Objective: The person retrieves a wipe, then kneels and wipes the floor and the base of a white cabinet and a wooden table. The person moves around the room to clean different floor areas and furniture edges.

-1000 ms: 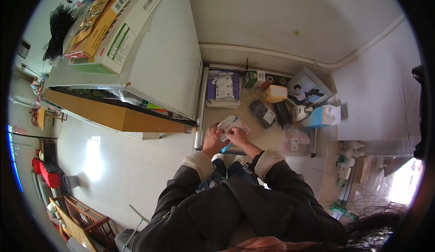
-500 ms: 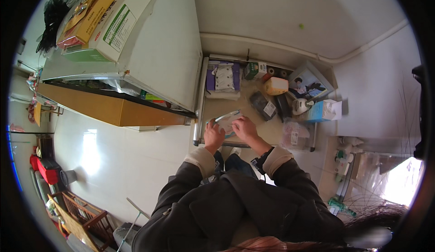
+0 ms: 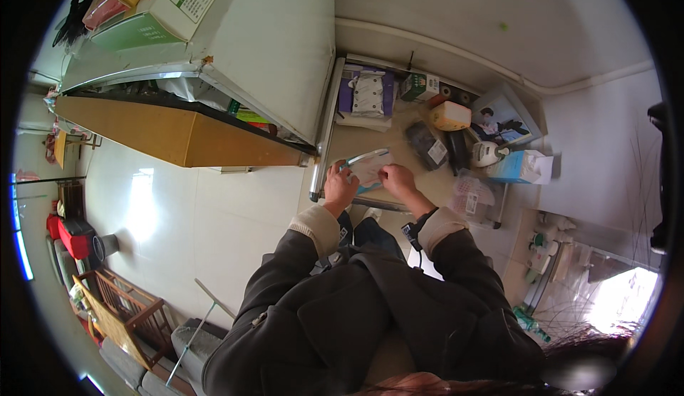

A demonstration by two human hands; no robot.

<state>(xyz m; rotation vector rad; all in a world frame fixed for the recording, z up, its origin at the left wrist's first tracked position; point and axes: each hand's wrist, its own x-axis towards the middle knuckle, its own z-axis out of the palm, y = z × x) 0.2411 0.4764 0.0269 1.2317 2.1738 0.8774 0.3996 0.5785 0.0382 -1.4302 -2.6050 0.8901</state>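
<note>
A flat, pale packet (image 3: pixel 369 171) with a blue edge lies tilted over the front of a small tabletop (image 3: pixel 335 155). My left hand (image 3: pixel 340 183) is closed around its left side, fingers curled over the edge. At its right side my right hand (image 3: pixel 399 180) is closed, fingertips pinched at the packet. What the packet contains cannot be made out. Behind my right hand is a dark, plastic-wrapped package (image 3: pixel 425 145) with a white label. A white pack (image 3: pixel 368 93) rests on a purple box (image 3: pixel 388 91) at the table's back left.
A framed picture (image 3: pixel 507 114), an orange-and-white box (image 3: pixel 450 116), a white bottle (image 3: pixel 487 154), and a blue carton (image 3: pixel 519 166) crowd the table's right side. A clear plastic container (image 3: pixel 472 195) sits at its front right corner. To the left stands a tall white cabinet (image 3: pixel 278 47) bearing cartons.
The whole view has shifted slightly, so table and cabinet sit differently in the picture. My hands are a little farther apart, and more of the packet's face shows between them.
</note>
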